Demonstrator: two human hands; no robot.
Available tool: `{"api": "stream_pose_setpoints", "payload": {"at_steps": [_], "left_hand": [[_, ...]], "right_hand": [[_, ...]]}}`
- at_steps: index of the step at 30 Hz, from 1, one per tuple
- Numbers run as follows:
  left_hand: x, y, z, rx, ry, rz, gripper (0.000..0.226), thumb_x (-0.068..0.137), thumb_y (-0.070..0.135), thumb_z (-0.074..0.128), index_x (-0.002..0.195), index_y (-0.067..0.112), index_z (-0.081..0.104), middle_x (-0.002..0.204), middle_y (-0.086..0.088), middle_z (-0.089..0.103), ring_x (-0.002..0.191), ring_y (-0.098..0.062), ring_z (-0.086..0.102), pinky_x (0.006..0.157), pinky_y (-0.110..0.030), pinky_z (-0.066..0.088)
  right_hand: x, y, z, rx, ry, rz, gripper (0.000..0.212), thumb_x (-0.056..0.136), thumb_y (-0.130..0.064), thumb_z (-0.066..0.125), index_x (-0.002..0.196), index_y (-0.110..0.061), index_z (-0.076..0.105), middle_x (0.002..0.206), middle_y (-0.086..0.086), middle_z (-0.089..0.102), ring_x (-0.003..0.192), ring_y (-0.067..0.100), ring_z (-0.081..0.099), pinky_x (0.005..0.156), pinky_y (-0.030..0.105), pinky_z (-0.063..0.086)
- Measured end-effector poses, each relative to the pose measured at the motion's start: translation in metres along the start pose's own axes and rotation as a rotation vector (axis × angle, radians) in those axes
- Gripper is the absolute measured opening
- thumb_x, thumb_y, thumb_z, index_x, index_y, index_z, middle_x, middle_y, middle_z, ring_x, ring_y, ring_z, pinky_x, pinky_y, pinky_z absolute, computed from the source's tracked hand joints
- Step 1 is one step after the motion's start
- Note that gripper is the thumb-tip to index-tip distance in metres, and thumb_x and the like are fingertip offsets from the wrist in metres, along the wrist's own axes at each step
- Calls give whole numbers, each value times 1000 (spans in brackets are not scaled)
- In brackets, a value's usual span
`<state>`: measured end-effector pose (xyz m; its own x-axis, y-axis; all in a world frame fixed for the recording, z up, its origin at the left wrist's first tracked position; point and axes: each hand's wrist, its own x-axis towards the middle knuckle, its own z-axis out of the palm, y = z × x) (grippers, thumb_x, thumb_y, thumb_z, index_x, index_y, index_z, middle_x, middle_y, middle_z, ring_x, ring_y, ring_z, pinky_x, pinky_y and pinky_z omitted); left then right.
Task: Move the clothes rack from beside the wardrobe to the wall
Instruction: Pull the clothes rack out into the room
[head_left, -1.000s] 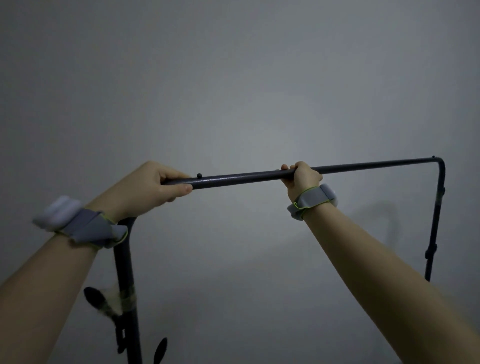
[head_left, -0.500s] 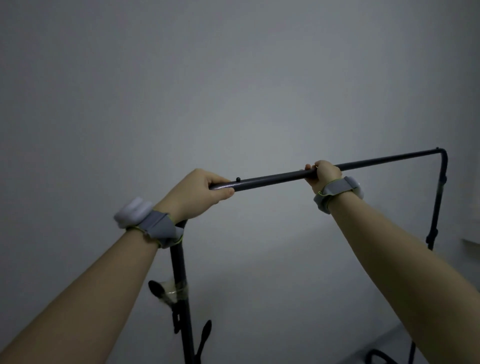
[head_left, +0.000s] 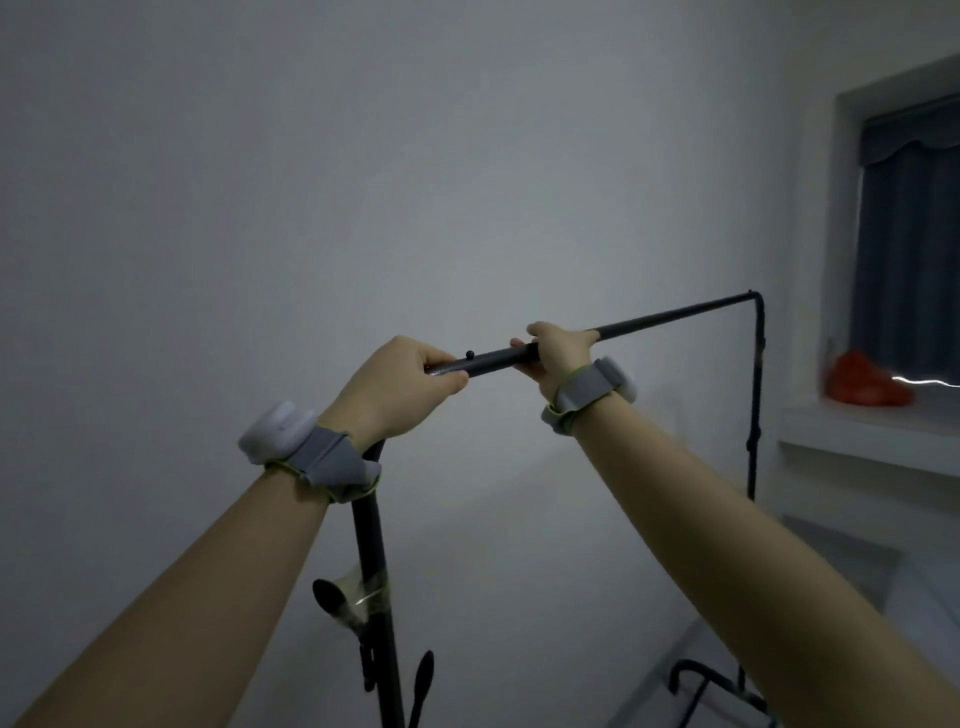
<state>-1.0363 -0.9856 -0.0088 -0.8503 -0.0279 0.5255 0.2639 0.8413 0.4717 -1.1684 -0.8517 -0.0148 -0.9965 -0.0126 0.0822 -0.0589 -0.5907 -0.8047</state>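
- The clothes rack stands upright in front of a plain grey wall, close to it; contact with the wall cannot be determined
- Rack structure: a dark horizontal top bar, a left upright below the left wrist and a right upright near the window; part of the base is visible on the floor at lower right
- Left hand: fingers wrapped over the top bar near its left end, thumb pressed along the bar's underside
- Right hand: fingers curled closed around the top bar, just beside the left hand, with a short bare stretch of bar and a small stud between them
- Both forearms extend forward and upward; each wrist carries a grey band
- A red object rests on the window sill, blurred; its type cannot be determined
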Motion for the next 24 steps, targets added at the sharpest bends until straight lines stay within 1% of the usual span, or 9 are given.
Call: {"api": "stream_pose_setpoints", "payload": {"at_steps": [2, 5, 8, 11, 16, 18, 20, 22, 24], "left_hand": [[1, -10, -2, -20, -19, 12, 27, 86, 25, 54, 92, 5, 70, 67, -11, 49, 55, -21, 40, 55, -29, 31], [2, -32, -11, -121, -90, 22, 21, 85, 19, 52, 94, 7, 68, 67, -6, 55, 51, -19, 45, 53, -26, 37], [-1, -50, -22, -305, -188, 14, 20, 86, 15, 51, 101, 16, 63, 74, 1, 64, 47, -6, 56, 47, -19, 46], [-13, -71, -19, -475, -188, 29, 18, 89, 19, 50, 102, 14, 62, 69, 1, 62, 43, -4, 54, 44, -19, 44], [-26, -88, 3, -678, -39, 78, 36, 90, 25, 52, 87, -10, 55, 55, -4, 39, 44, -12, 34, 44, -24, 32], [-26, -84, 7, -705, -4, 105, 32, 90, 26, 53, 73, -1, 51, 56, -6, 38, 44, -13, 33, 42, -22, 31], [-26, -80, 9, -722, 5, 127, 28, 90, 26, 53, 69, 7, 49, 54, -4, 38, 42, -11, 33, 41, -20, 32], [-23, -82, 12, -750, 7, 140, 29, 90, 26, 53, 66, 9, 48, 52, -3, 38, 39, -8, 33, 39, -17, 32], [-22, -81, 15, -756, 13, 151, 31, 90, 26, 53, 64, 11, 47, 51, -1, 38, 36, -6, 32, 37, -15, 31]], "right_hand": [[-9, 14, 16, 38, 15, -23, 83, 95, -3, 48, 154, -22, -7, 78, 4, 51, 61, 12, 60, 71, 33, 56], [-12, 32, 35, 30, 97, -64, 78, 96, -2, 41, 154, -23, -6, 78, 2, 49, 61, 9, 57, 70, 29, 55], [-12, 43, 47, -1, 148, -102, 74, 95, 0, 39, 154, -20, 0, 91, 6, 51, 60, 9, 56, 48, 24, 52], [-9, 48, 51, 14, 189, -147, 70, 94, 0, 39, 153, -20, 5, 103, 11, 51, 59, 10, 55, 45, 25, 48], [-7, 51, 50, -67, 261, -189, 52, 92, 3, 42, 142, -5, 30, 70, 6, 53, 60, 13, 55, 50, 30, 49], [-9, 48, 50, -108, 274, -164, 31, 91, 4, 44, 121, 2, 47, 68, 8, 55, 61, 15, 56, 49, 30, 49], [-12, 44, 49, -125, 275, -151, 9, 91, 4, 44, 86, 1, 51, 67, 8, 55, 61, 16, 55, 50, 29, 47], [-10, 44, 48, -116, 285, -156, 21, 92, 3, 44, 73, -3, 46, 68, 8, 55, 60, 16, 54, 52, 29, 47], [-8, 43, 48, -108, 294, -160, 22, 93, 2, 44, 72, -4, 46, 68, 8, 55, 60, 16, 53, 53, 29, 47]]}}
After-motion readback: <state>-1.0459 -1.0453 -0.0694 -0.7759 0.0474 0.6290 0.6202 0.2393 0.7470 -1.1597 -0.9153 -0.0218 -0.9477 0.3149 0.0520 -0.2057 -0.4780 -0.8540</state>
